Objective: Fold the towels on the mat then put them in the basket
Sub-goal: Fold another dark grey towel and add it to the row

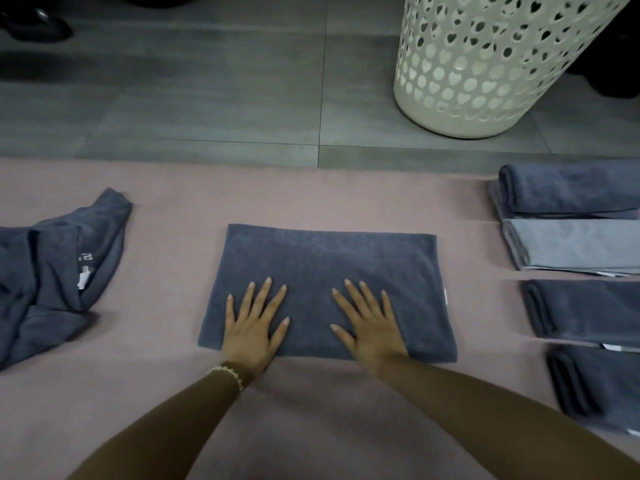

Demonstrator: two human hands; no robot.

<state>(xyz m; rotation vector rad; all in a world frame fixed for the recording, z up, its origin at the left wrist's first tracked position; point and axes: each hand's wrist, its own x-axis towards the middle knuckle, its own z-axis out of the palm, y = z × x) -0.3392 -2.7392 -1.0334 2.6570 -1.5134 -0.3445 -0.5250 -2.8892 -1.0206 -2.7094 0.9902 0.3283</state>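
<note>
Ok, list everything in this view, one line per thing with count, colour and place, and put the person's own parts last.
Towel being folded: one, dark blue-grey, flat at the middle of the mat.
Crumpled towel: one, dark blue-grey, on the mat at the left edge, unfolded.
Folded towels: at least four, three dark blue-grey and one light grey, in a row on the mat at the right.
Mat: one, pink, covering the near floor.
Basket: one, cream, heart-shaped holes, on the floor beyond the mat, right of centre.
Floor: grey tiles, far side.
Shoe: dark, top left corner.
Bracelet: one, gold, left wrist.
Left hand: flat on the middle towel.
Right hand: flat on the same towel.
</note>
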